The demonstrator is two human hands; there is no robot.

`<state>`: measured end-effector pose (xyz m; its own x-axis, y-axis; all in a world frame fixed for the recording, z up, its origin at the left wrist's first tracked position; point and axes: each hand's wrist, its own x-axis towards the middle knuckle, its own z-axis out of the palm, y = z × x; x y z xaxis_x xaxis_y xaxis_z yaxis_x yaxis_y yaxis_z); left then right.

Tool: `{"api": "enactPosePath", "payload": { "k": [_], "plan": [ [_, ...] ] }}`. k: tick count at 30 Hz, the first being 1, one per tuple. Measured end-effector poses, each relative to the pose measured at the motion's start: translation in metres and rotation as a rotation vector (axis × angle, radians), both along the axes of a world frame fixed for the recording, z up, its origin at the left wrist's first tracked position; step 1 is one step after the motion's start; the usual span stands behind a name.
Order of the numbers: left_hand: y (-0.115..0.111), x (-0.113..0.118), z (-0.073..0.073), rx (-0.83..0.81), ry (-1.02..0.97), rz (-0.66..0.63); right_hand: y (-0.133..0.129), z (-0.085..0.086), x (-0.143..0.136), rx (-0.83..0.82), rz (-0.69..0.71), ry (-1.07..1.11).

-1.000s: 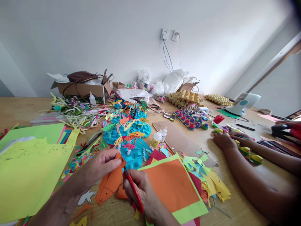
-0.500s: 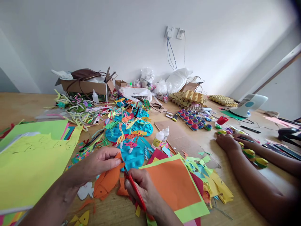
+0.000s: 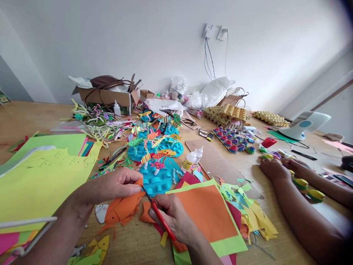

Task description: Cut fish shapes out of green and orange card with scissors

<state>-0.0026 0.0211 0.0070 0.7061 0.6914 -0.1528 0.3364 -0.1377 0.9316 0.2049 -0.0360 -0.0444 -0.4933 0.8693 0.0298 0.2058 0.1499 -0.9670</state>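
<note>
Pinched between the thumb and fingers of my left hand (image 3: 121, 186) is an orange paper fish (image 3: 124, 209), its drawn eye at the lower left. My right hand (image 3: 172, 213) is closed round red-handled scissors (image 3: 162, 221), whose blades meet the paper beside my left fingertips. A white paper piece (image 3: 101, 212) lies by the fish's head. Orange scraps (image 3: 146, 213) rest between my hands. Just right of my right hand, an orange sheet (image 3: 206, 213) lies on a lime green one (image 3: 230, 246).
Blue bases with colourful paper fish (image 3: 156, 176) stand ahead, beside glue bottles (image 3: 189, 160). Yellow sheets (image 3: 33, 191) lie at left, paper scraps (image 3: 256, 217) at right. Another person's hands (image 3: 275, 171) work at far right near a white device (image 3: 306, 125).
The view has shifted slightly left. The orange fish has turned a little and covers more of the white piece. The scissors remain at its edge. Yellow and green cutouts show more at the bottom left.
</note>
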Motion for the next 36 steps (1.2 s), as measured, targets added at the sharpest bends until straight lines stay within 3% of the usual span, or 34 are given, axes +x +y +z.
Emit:
{"api": "enactPosePath", "payload": {
  "k": [15, 20, 24, 27, 31, 36],
  "plan": [
    [0.005, -0.005, -0.003, 0.132, 0.193, -0.181, 0.005, 0.005, 0.012, 0.223, 0.053, -0.263],
    [0.004, -0.006, 0.001, 0.139, 0.194, -0.132, 0.006, 0.007, 0.015, 0.213, 0.077, -0.272],
    [0.000, -0.007, 0.014, 0.122, 0.147, -0.020, 0.009, 0.010, 0.023, 0.106, 0.057, -0.155],
    [-0.004, -0.004, 0.017, 0.127, 0.145, 0.005, 0.011, 0.010, 0.025, -0.024, -0.040, 0.127],
    [-0.007, 0.004, 0.008, 0.124, 0.186, -0.024, 0.010, 0.008, 0.015, -0.108, -0.210, 0.409],
    [-0.010, 0.016, -0.004, 0.218, 0.209, -0.056, 0.005, 0.009, -0.001, -0.209, -0.188, 0.425]
  ]
}}
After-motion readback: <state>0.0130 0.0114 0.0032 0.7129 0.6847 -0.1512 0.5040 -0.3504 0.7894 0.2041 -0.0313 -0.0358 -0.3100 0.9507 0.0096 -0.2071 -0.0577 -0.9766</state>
